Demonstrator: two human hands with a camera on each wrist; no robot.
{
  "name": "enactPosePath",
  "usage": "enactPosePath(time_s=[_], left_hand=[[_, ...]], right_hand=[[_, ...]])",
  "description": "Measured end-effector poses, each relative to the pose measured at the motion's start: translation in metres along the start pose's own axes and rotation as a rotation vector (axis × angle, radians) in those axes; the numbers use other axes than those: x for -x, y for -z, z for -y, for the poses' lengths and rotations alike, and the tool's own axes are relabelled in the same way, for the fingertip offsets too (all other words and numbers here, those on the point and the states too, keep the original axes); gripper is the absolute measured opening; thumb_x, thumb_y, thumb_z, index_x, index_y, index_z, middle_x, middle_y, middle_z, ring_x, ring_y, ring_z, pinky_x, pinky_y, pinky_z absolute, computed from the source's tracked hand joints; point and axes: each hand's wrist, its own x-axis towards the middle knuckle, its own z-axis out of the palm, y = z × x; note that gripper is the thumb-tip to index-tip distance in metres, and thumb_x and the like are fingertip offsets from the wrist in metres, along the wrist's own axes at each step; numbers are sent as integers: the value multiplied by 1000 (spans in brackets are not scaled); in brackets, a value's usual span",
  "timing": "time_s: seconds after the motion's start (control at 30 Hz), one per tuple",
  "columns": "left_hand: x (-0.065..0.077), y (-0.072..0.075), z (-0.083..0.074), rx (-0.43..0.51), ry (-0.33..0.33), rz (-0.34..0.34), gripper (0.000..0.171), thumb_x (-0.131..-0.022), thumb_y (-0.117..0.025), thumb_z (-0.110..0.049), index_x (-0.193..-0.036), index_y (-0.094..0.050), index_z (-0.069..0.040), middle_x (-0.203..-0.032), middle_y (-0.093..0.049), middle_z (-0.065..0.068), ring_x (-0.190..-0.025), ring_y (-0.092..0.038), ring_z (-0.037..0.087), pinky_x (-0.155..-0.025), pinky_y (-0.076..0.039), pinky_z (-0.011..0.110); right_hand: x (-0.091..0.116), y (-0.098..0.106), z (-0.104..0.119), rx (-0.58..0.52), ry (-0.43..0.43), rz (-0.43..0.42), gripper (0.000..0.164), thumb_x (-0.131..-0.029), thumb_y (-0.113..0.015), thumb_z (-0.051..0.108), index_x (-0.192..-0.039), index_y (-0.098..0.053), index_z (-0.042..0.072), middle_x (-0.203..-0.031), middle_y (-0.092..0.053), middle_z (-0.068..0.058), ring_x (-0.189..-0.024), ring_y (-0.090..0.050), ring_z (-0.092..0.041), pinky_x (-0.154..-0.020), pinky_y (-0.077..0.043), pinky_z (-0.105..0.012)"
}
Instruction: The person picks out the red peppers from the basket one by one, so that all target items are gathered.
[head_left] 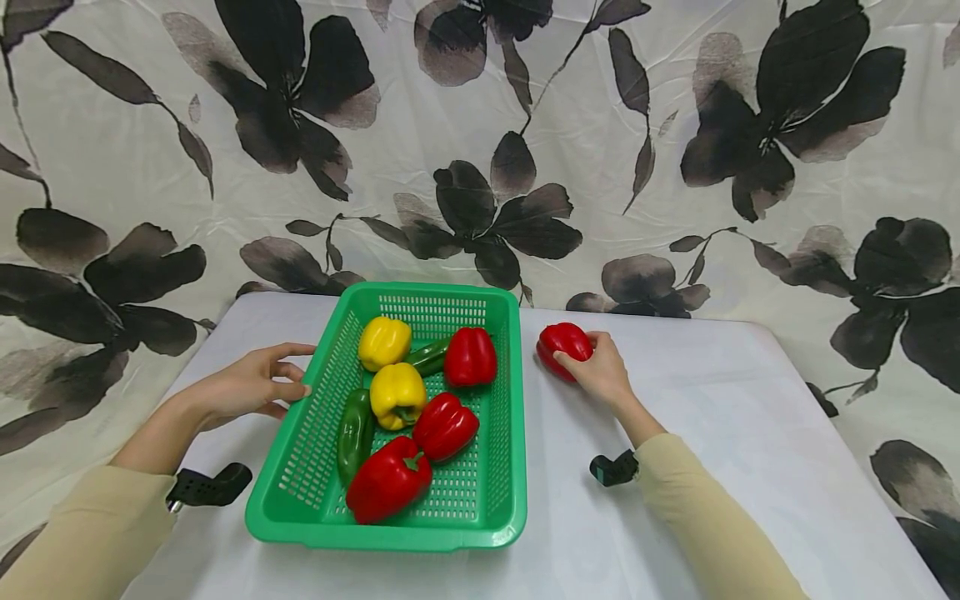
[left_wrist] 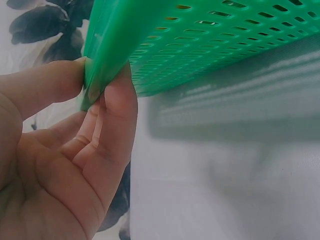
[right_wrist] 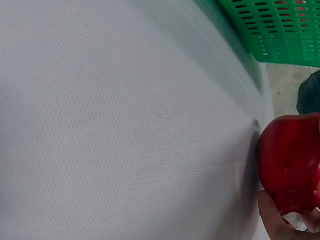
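A green plastic basket (head_left: 517, 467) with slotted walls stands on the table. My left hand (head_left: 251, 385) pinches its left rim; in the left wrist view the thumb is on one side of the rim (left_wrist: 107, 60) and the fingers on the other. To the right of the basket, my right hand (head_left: 603, 371) grips a red bell pepper (head_left: 562, 348) at or just above the cloth. The right wrist view shows that red pepper (right_wrist: 290, 160) at the edge, with fingertips below it and part of the hand cut off.
Inside the basket lie yellow bell peppers (head_left: 384, 343), several red bell peppers (head_left: 390, 481) and long green peppers (head_left: 355, 437). White cloth (head_left: 570, 533) covers the table. A floral curtain (head_left: 480, 125) hangs behind the table's far edge.
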Motion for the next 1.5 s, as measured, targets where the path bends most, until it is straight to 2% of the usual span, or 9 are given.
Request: enactPosePath(time_s=[0.37, 0.6, 0.73, 0.87, 1.17, 1.5], left_hand=[[0, 0, 1, 6, -7, 4, 77, -89, -59, -15, -146, -9, -1, -103, -51, 19, -85, -61, 25, -75, -56, 41], [0, 0, 2, 9, -7, 4, 77, -89, -59, -15, -146, -9, -1, -102, -51, 19, -85, -61, 25, -75, -56, 41], [-1, 0, 2, 12, -7, 3, 77, -89, -59, -15, -146, -10, -1, -102, -51, 19, -85, -61, 25, -75, -56, 41], [0, 0, 1, 12, -3, 0, 77, -89, -59, -15, -146, -10, -1, -102, -52, 19, -86, -61, 25, -76, -56, 41], [0, 0, 2, 13, 3, 0, 76, -89, -59, -15, -146, -10, -2, -103, -52, 19, -86, -61, 26, -76, -56, 41], [0, -1, 0, 11, 1, -3, 76, -89, -58, -14, -146, -10, -1, -102, -52, 19, -85, -62, 26, -76, -56, 41]], right_hand=[[-2, -3, -2, 8, -20, -5, 70, -85, -59, 37, -135, -29, -2, -130, -41, -20, -118, -42, -35, -91, -48, -49], [-2, 1, -1, 65, -11, 8, 73, -87, -54, 40, -141, -23, 1, -132, -40, -22, -119, -42, -38, -92, -46, -53], [-2, 2, 0, 77, -19, 21, 72, -86, -55, 41, -139, -26, 2, -130, -41, -22, -118, -42, -37, -89, -48, -51], [-3, 1, 1, 74, -34, 14, 72, -85, -57, 42, -136, -28, 0, -127, -41, -21, -116, -43, -38, -87, -50, -49], [-1, -4, 4, 22, -73, 9, 74, -84, -60, 40, -134, -23, 0, -130, -38, -22, -118, -41, -40, -88, -49, -50], [1, 2, 4, 58, -26, 63, 79, -88, -52, 43, -143, -15, 1, -136, -34, -26, -123, -37, -42, -93, -45, -53]])
